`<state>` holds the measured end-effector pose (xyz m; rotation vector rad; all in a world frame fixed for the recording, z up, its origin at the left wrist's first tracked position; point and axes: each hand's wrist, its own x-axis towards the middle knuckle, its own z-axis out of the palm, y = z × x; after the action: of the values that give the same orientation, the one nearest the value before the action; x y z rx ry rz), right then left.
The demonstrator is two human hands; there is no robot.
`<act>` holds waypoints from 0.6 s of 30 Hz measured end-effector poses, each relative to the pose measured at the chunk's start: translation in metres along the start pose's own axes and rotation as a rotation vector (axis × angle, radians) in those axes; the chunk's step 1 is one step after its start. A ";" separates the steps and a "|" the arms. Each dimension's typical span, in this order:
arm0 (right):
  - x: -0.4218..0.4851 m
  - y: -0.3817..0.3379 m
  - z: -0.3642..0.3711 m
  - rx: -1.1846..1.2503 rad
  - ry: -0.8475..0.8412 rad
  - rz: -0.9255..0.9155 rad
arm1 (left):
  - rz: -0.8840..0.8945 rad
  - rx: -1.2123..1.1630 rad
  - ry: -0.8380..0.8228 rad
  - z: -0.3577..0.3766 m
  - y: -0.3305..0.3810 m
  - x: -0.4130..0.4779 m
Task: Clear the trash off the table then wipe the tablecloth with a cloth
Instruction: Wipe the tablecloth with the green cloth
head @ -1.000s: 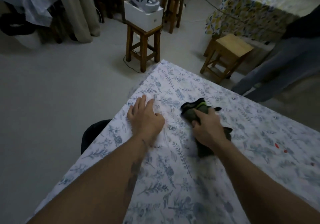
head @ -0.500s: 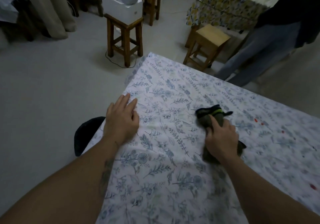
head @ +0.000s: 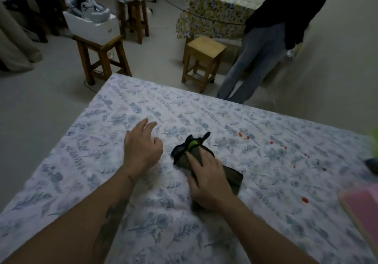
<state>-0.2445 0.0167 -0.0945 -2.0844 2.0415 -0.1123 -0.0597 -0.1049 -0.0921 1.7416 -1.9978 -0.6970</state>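
A white tablecloth (head: 255, 212) with a blue leaf print covers the table and fills the lower view. A dark green cloth (head: 233, 177) with a bright green stripe lies crumpled near the middle. My right hand (head: 206, 182) presses down on it, fingers over its top. My left hand (head: 141, 147) hovers or rests on the tablecloth just left of the cloth, fingers spread and holding nothing. Small red spots (head: 244, 136) dot the tablecloth to the right of the cloth.
A pink object (head: 362, 206) sits at the table's right edge. Beyond the table stand two wooden stools (head: 102, 59) (head: 204, 57), one bearing a white box (head: 92, 23). A person in grey trousers (head: 251, 59) stands at the far right, by a yellow-patterned table (head: 214, 8).
The view has swung right, showing more of the table's right side. My right hand and the cloth moved right across the tablecloth. My left hand moved in closer to the cloth.
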 end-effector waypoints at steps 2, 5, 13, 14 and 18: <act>0.008 0.022 -0.003 0.026 0.019 -0.067 | -0.097 -0.111 0.022 0.022 0.027 0.007; 0.028 0.058 -0.009 0.077 0.029 -0.053 | -0.217 -0.050 0.110 0.048 0.038 0.013; 0.074 0.212 -0.040 0.206 0.195 0.425 | -0.167 0.293 0.210 0.074 0.037 0.010; 0.073 0.224 -0.043 0.220 0.195 0.464 | -0.173 0.310 0.212 0.075 0.037 0.010; 0.062 0.226 -0.043 0.233 0.203 0.483 | -0.169 0.334 0.200 0.075 0.039 0.010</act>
<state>-0.4730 -0.0515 -0.1060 -1.4510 2.4506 -0.4694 -0.1368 -0.1026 -0.1285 2.0966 -1.9274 -0.2315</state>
